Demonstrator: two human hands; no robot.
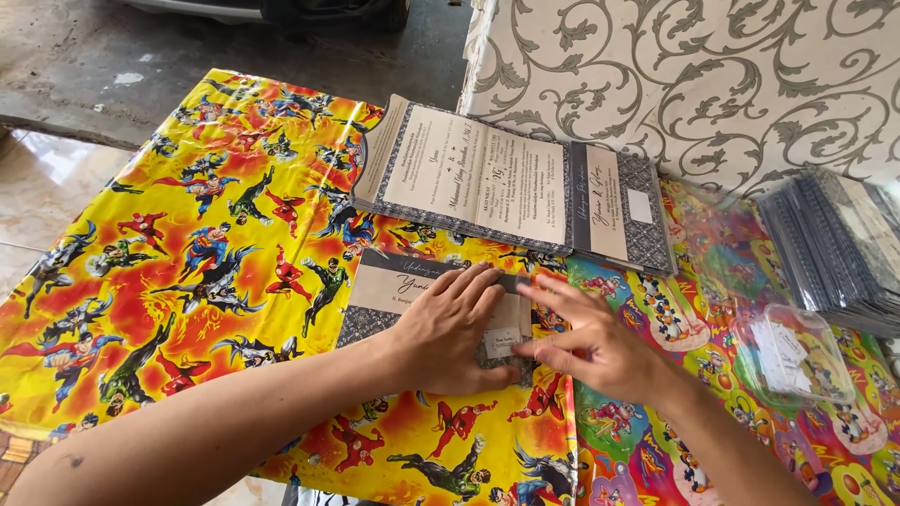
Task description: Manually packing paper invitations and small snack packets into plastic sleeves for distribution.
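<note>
- In the head view, I see my left hand (448,330) lying flat on a folded card (412,300). The fingers are straight and close together, pressing down on the card, not gripping it.
- My right hand (589,342) is just beside the left one, at the card's right end. Its fingers are spread out a bit and look blurry. The fingertips touch a small white label (503,343) on the card.
- The folded card is grey and cream with a dark patterned edge. It lies on the table, right in front of me, near the middle.
- The table has a bright yellow and red cover (187,262) with cartoon heroes on it. On the right side the cover (656,440) has other cartoon pictures in many colours.
- Behind the card lies a pile of open cards (506,183) of the same kind, spread flat.
- On the right is a clear plastic box (792,356) with small white paper bits inside.
- Far right is a stack of dark cards in clear sleeves (834,244).
- Behind it all stands a white wall (712,84) with grey curly leaves.
</note>
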